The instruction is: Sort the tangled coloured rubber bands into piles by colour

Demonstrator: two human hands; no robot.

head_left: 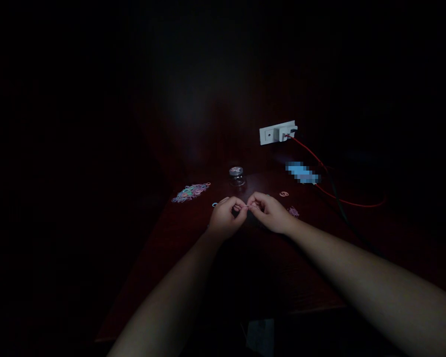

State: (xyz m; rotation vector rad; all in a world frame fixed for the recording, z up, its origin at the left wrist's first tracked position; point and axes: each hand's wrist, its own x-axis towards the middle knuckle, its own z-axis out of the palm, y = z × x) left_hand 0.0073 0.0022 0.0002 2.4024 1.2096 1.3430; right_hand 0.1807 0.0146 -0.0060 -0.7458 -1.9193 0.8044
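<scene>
Pink it is, a likely band (247,206) pinched by left hand (226,216) and right hand (269,212) above the counter (174,248), orange bands (284,194) and purple bands (293,212) seemingly set apart right, far-left pile (189,192) waiting!

Nearly black toward the edges, lit only dimly around the middle. Furnished with a dark reddish table (163,263), faintly glossy, set before a dim wall (196,119) fitted with a white socket plate (268,135) and weakly brightened higher up.

Jar lid (236,170), 12 o'clock: too small for me to read.
Blue item (302,172), 1 o'clock: blurred, I read nothing.
</scene>
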